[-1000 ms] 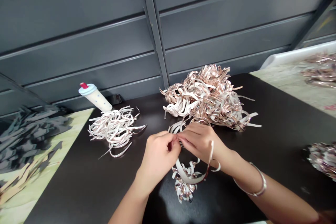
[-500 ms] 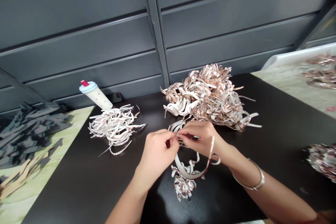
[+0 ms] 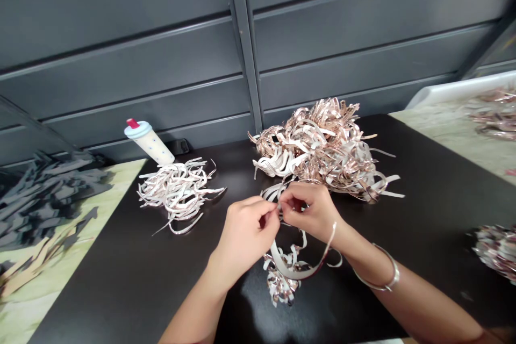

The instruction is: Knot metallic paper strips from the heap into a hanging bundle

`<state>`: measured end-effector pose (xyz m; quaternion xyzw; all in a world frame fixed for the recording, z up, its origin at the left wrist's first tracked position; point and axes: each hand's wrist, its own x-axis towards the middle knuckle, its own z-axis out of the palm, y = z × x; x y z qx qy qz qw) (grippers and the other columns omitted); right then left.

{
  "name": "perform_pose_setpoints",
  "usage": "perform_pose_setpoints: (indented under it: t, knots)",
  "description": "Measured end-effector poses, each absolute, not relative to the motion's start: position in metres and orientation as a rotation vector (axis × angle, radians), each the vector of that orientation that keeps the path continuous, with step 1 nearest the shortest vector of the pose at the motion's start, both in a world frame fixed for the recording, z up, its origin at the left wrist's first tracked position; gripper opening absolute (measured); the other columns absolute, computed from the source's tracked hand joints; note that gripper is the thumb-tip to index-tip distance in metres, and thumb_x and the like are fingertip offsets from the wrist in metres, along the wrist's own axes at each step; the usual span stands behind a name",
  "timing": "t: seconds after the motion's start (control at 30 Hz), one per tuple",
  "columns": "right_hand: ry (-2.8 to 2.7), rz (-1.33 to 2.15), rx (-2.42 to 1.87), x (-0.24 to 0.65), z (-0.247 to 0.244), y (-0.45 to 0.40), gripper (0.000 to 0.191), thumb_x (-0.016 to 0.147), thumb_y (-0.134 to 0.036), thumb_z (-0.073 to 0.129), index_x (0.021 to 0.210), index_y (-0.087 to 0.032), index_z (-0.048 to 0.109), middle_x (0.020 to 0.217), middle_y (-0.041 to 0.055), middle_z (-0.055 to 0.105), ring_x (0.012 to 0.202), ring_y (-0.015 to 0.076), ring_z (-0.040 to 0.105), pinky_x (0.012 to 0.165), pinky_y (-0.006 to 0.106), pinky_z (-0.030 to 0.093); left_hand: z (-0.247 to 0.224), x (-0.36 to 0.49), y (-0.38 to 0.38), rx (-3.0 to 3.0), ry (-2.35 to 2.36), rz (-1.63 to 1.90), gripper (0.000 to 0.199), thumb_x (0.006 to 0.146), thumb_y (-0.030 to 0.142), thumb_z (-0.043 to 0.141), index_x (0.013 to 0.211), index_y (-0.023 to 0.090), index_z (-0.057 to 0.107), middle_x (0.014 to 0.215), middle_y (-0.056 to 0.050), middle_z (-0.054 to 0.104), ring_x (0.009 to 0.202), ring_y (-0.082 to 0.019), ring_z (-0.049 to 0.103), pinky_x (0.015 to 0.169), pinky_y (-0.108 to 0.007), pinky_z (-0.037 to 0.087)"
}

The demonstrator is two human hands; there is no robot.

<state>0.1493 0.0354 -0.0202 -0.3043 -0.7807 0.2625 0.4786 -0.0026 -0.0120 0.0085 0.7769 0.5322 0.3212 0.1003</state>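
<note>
The left hand (image 3: 242, 239) and right hand (image 3: 310, 215) pinch a copper-backed paper strip (image 3: 296, 274), fingers closed; its curl loops just below the grip over a small foil tangle (image 3: 280, 286), a large copper strip heap (image 3: 322, 156) just beyond, a paler strip pile (image 3: 177, 193) to the left

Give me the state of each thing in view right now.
Left hand: closed, pinching the strip.
Right hand: closed, pinching beside the left hand.
Strip: curled in a loop below the hands.
Large pile: tangled, coppery.
Small pile: loose, whitish.
Bottle: capped, tilted.
Bangle: worn, hanging loose.
</note>
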Motion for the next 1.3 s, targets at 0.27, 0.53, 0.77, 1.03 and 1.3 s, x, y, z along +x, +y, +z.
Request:
perform_pose_setpoints:
  t: [0.27,0.53,0.77,1.03,1.3]
  knots:
    - [-1.832,0.886,-0.73,0.151,-0.023,0.036,0.01,0.077,-0.017,0.058,0.074,-0.016,0.068,0.067,0.0028,0.066,0.053,0.0108,0.054,0.048,0.021,0.042,0.012,-0.007,-0.012,2.241,1.599,1.019,0.023,0.08,0.011,0.052,0.063,0.016,0.067,0.051,0.003,0.049,0.046,-0.008,0.043,0.049,-0.021,0.031]
    - [-1.959,0.238,-0.65,0.146,-0.024,0.032,0.02,0.076,-0.005,0.048,0.069,-0.017,0.062,0.065,0.0029,0.062,0.059,0.0127,0.055,0.056,0.024,0.046,0.01,-0.006,-0.012,2.296,1.612,0.892,0.025,0.08,0.01,0.049,0.059,0.015,0.062,0.055,0.002,0.051,0.049,-0.008,0.045,0.049,-0.022,0.03]
    - [-1.987,0.981,-0.638,0.158,-0.016,0.04,0.012,0.08,-0.015,0.056,0.073,-0.016,0.066,0.066,0.0012,0.061,0.056,0.0098,0.054,0.046,0.019,0.041,0.019,-0.013,-0.013,2.272,1.534,0.803,0.027,0.082,0.01,0.05,0.058,0.016,0.059,0.057,0.002,0.053,0.053,-0.009,0.048,0.052,-0.022,0.032]
    - [-1.954,0.998,-0.635,0.163,-0.017,0.044,0.012,0.081,-0.019,0.065,0.07,-0.017,0.066,0.07,0.0011,0.064,0.063,0.0111,0.058,0.059,0.022,0.045,0.018,-0.014,-0.012,2.207,1.546,0.764,0.021,0.085,0.014,0.053,0.068,0.018,0.065,0.065,0.002,0.058,0.06,-0.011,0.053,0.058,-0.022,0.036]
    - [-1.74,1.374,-0.623,0.162,-0.015,0.044,0.015,0.074,-0.026,0.072,0.065,-0.015,0.066,0.062,-0.0006,0.062,0.056,0.0094,0.054,0.053,0.02,0.043,0.019,-0.016,-0.011,2.059,1.472,0.74,0.03,0.091,0.031,0.05,0.065,0.017,0.056,0.062,0.003,0.055,0.058,-0.01,0.049,0.057,-0.021,0.035]
